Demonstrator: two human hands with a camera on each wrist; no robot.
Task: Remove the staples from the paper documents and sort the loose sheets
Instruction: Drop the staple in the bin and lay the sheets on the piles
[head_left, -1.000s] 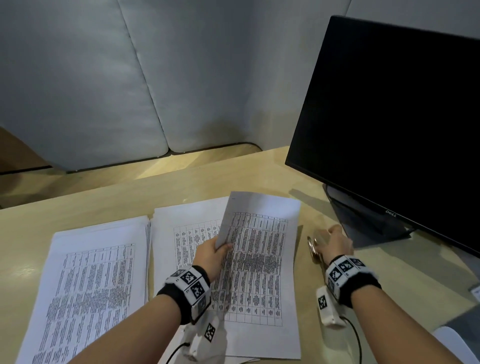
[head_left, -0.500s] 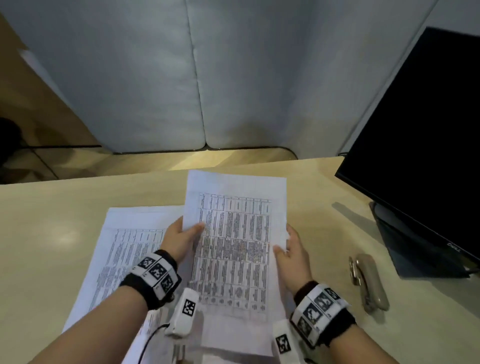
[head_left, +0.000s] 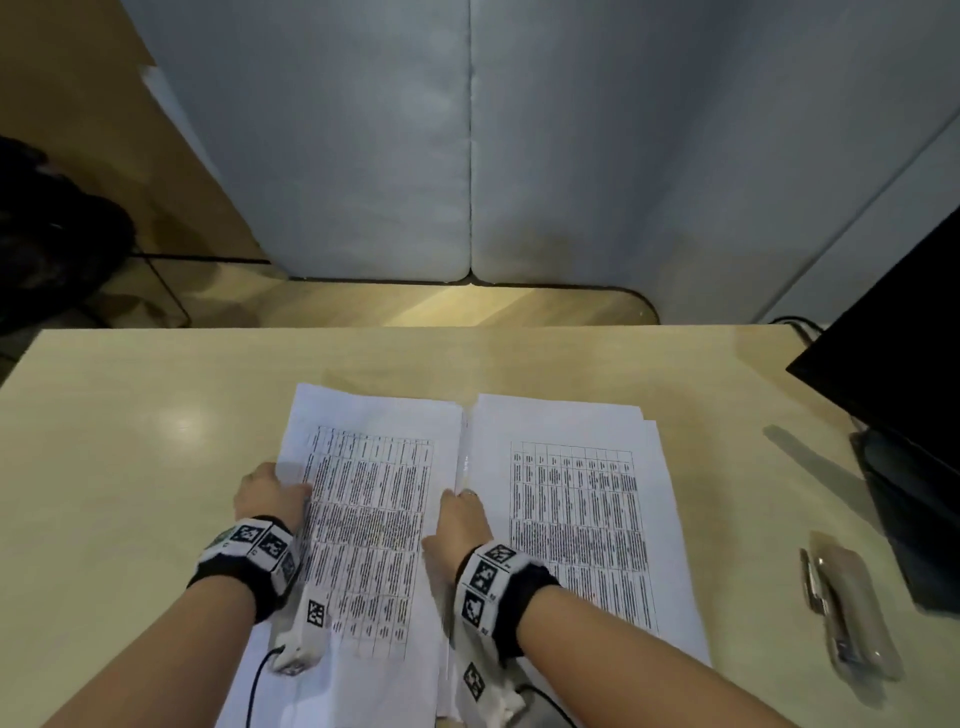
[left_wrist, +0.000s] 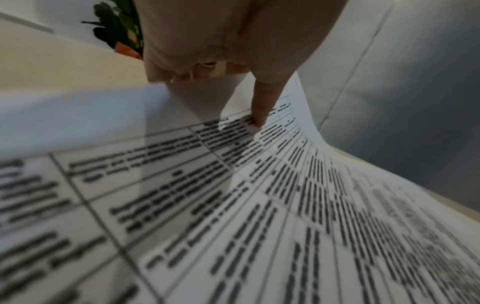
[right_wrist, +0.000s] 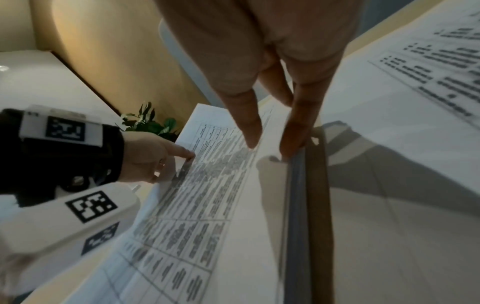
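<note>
Two piles of printed table sheets lie side by side on the pale desk (head_left: 130, 467): a left pile (head_left: 374, 597) and a right pile (head_left: 582, 519). Both hands hold the top sheet (head_left: 369, 499) over the left pile. My left hand (head_left: 291, 486) pinches its left edge, thumb (left_wrist: 259, 117) on the print and the other fingers curled under the lifted edge. My right hand (head_left: 457, 493) pinches its right edge, thumb (right_wrist: 250, 133) on top and a finger (right_wrist: 293, 142) at the edge. A beige stapler-shaped tool (head_left: 852, 608) lies alone at the right.
A black monitor (head_left: 893, 389) on its stand fills the right side, just beyond the tool. Grey padded partition panels (head_left: 467, 156) rise behind the desk. A green plant (right_wrist: 148, 121) shows off to the left in the right wrist view.
The right hand left the tool on the desk and took the sheet's right edge. Both hands carried the sheet leftward and lowered it over the left pile.
</note>
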